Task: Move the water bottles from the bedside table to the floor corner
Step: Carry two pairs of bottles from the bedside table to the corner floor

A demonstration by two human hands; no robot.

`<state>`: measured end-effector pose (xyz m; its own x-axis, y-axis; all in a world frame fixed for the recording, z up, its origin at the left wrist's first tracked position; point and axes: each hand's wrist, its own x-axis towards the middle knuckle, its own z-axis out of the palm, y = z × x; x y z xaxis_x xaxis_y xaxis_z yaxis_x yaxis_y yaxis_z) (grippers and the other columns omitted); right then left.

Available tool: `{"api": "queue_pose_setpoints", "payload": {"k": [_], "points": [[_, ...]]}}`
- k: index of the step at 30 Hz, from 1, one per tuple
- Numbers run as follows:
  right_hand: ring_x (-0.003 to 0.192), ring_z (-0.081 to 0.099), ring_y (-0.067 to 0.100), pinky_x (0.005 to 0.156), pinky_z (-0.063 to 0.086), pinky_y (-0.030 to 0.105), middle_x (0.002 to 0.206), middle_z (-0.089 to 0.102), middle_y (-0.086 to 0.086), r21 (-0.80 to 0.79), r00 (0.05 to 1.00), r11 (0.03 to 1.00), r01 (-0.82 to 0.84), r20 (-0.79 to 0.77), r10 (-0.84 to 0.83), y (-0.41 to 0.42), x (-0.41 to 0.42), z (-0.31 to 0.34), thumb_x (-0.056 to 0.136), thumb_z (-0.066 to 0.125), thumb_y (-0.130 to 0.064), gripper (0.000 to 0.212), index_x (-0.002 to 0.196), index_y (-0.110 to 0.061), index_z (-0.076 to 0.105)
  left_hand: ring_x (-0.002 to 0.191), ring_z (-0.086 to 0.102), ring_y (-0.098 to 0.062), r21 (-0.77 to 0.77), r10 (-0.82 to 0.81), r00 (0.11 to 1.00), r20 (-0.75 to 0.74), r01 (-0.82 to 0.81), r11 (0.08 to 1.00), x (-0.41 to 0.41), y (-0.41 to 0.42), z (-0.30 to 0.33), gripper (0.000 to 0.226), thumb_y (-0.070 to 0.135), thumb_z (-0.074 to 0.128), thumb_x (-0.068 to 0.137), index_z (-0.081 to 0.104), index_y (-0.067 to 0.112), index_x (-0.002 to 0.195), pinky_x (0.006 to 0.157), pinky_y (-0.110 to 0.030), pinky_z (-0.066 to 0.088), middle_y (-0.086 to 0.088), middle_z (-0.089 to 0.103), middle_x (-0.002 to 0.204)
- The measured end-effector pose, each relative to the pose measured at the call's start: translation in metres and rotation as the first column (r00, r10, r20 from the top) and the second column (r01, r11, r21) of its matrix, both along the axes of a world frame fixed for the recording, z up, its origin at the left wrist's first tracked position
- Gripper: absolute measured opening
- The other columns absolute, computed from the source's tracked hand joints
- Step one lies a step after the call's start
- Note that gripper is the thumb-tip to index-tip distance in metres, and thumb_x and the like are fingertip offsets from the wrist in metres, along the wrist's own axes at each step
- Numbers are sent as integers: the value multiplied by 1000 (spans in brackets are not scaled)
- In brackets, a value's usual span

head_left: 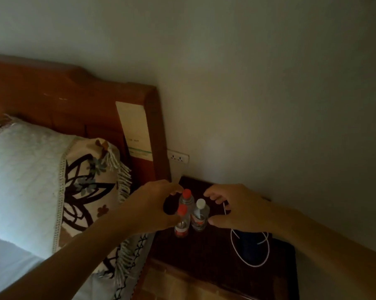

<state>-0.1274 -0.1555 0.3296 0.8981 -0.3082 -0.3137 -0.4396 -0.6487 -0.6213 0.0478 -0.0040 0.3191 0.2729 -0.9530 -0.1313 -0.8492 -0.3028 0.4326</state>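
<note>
- Both hands reach in from either side of three small water bottles standing upright in a tight cluster on the dark bench (215,252) beside the bed.
- Left hand (154,205) curves around the left of the cluster, fingers bent near the rear red-capped bottle (186,199) and thumb by the front red-capped bottle (182,221); whether it actually grips either one cannot be told.
- Right hand (232,207) is spread with fingers and thumb apart, just beside the white-capped bottle (200,215), holding nothing.
- White cable (267,254) loops over the bench on the right, passing under the right hand.
- Wall socket (178,158) sits on the wall above the bench's far edge.
- Wooden headboard (63,98) and a fringed patterned pillow (85,180) lie to the left.
</note>
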Motion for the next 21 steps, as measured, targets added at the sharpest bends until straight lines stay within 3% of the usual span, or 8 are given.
{"api": "queue_pose_setpoints", "payload": {"k": [3, 7, 11, 15, 21], "points": [[96, 53, -1, 74, 38, -7, 130, 63, 3, 15, 1000, 1000, 23, -14, -23, -7, 0, -34, 86, 75, -21, 50, 131, -15, 56, 107, 54, -3, 15, 12, 998, -65, -12, 1000, 5, -2, -34, 63, 50, 72, 73, 53, 32, 131, 80, -11, 38, 6, 60, 125], [110, 49, 0, 79, 39, 0, 135, 57, -4, 28, 997, 999, 46, -60, -44, -12, -4, -93, 86, 73, -28, 56, 137, -21, 51, 112, 55, -7, 63, 55, 993, -107, -48, 997, 13, -3, -93, 65, 45, 75, 75, 51, 30, 133, 72, 1, 30, 4, 59, 127], [128, 53, 12, 101, 46, 25, 144, 53, 1, 37, 978, 988, 150, -154, -143, -21, -8, -167, 83, 74, -38, 67, 143, -27, 44, 118, 57, -13, 83, 148, 983, -106, -140, 987, 30, 2, -168, 81, 44, 78, 72, 42, 26, 142, 87, -15, 43, 1, 57, 134], [138, 46, 17, 108, 41, 28, 152, 46, 5, -26, 949, 964, 263, -174, -264, -35, -3, -239, 85, 73, -37, 80, 152, -20, 32, 123, 55, -19, 37, 246, 959, -141, -243, 969, 44, 4, -249, 95, 42, 84, 66, 36, 19, 146, 93, -22, 42, -4, 53, 140], [138, 46, 20, 110, 44, 37, 151, 46, 6, 4, 912, 912, 410, -27, -410, -46, 16, -329, 79, 79, -38, 91, 153, -19, 30, 126, 51, -19, -112, 296, 931, -215, -325, 939, 39, -1, -344, 100, 47, 85, 61, 38, 17, 144, 101, -30, 43, -3, 50, 142]]}}
